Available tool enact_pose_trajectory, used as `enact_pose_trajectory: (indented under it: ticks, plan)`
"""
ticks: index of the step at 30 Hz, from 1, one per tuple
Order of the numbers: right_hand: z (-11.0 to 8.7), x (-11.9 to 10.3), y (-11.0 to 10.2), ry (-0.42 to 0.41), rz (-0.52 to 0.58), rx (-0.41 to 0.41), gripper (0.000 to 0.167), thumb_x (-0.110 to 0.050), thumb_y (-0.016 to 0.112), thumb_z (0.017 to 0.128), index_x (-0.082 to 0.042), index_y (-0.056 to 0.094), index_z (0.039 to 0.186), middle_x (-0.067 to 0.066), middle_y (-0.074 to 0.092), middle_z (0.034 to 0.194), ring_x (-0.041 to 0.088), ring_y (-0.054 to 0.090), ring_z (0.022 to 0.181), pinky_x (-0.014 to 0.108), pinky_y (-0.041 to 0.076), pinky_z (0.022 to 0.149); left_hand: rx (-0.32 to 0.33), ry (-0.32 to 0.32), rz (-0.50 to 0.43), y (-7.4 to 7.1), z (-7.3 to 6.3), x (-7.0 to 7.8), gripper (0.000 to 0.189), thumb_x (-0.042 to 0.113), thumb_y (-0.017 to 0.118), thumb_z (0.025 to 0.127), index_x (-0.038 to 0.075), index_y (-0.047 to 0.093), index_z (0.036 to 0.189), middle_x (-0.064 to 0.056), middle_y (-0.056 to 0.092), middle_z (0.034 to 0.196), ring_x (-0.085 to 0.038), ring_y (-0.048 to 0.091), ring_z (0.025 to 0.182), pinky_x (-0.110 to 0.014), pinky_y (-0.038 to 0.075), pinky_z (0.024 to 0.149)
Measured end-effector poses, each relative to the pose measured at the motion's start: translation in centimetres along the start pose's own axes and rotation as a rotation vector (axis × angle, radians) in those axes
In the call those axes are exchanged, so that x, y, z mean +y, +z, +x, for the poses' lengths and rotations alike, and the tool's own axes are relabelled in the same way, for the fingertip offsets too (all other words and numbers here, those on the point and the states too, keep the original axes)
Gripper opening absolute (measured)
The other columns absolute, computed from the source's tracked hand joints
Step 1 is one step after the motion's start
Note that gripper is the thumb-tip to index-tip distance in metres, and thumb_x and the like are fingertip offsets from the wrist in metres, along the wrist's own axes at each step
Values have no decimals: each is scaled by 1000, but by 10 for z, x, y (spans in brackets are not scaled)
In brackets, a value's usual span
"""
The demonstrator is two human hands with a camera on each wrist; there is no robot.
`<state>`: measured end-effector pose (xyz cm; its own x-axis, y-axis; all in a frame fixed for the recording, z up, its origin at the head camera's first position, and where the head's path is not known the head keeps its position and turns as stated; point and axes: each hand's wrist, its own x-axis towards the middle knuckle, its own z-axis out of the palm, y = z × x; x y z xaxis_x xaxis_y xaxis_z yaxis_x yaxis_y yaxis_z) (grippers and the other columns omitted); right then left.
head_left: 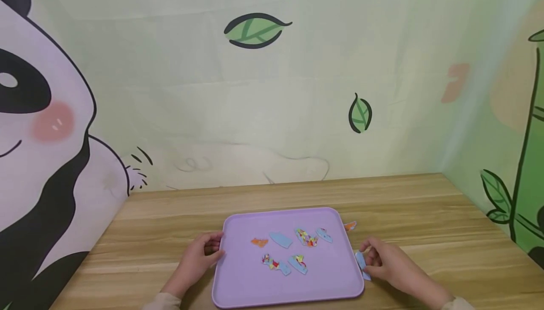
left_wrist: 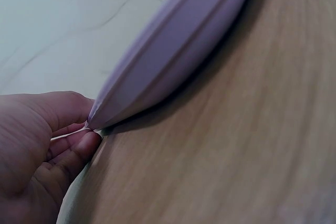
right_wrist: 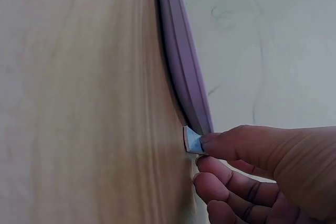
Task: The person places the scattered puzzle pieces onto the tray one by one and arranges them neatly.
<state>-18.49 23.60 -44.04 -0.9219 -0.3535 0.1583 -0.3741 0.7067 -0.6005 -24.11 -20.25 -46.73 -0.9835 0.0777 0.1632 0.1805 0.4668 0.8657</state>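
Note:
A lilac tray [head_left: 246, 291] lies on the table. My left hand [head_left: 196, 260] holds the tray's left rim, its thumb and fingertips right at the edge. On the other side, my right hand [head_left: 388, 263] pinches a light blue cut-out piece [head_left: 361, 262] beside the tray's right edge; the right wrist view shows the thumb on that piece [right_wrist: 193, 141], close over the tabletop. Several cut pieces lie apart on the tray: an orange one [head_left: 259, 242], a plain blue one [head_left: 281, 240], a multicoloured one [head_left: 307, 237] and blue ones with coloured patches [head_left: 299, 264].
An orange-patterned piece [head_left: 350, 226] lies on the wooden table [head_left: 182, 215], just off the tray's upper right side. Behind the table hangs a pale green backdrop [head_left: 272, 111] with leaves and a panda [head_left: 51, 111] printed on it.

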Motion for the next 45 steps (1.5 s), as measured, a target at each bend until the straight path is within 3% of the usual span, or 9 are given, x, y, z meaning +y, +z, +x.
enact_pose_trajectory:
  ticks: [17, 23, 39, 45]
  plan:
    - [1, -1, -6, 45, 93, -30, 28, -6, 70, 80, -4, 55, 104, -3, 59, 77, -4, 49, 65, 16, 47, 55, 2, 3, 10, 0, 0, -2, 40, -8, 72, 78, -7, 62, 117, -15, 63, 106, -21, 64, 94, -22, 58, 82]
    - [2, -1, -10, 29, 144, -27, 27, -4, 68, 81, -2, 54, 104, -2, 58, 75, -3, 49, 59, 18, 48, 49, 2, -3, 2, 0, 0, -2, 40, -8, 71, 78, -7, 61, 117, -16, 62, 106, -21, 64, 94, -22, 58, 82]
    - [17, -16, -21, -58, 176, 44, 29, 0, 69, 79, 2, 56, 105, -1, 57, 78, -5, 48, 67, 16, 48, 54, -4, 0, -7, -1, 0, -1, 40, -9, 71, 78, -8, 61, 117, -17, 62, 108, -22, 64, 95, -21, 58, 83]
    - [23, -28, -23, -65, 187, 34, 30, 1, 69, 80, 2, 57, 107, 1, 58, 79, -4, 49, 67, 16, 48, 54, -4, 2, -12, -1, 0, 0, 39, -10, 71, 78, -9, 61, 116, -17, 62, 107, -21, 64, 95, -20, 58, 83]
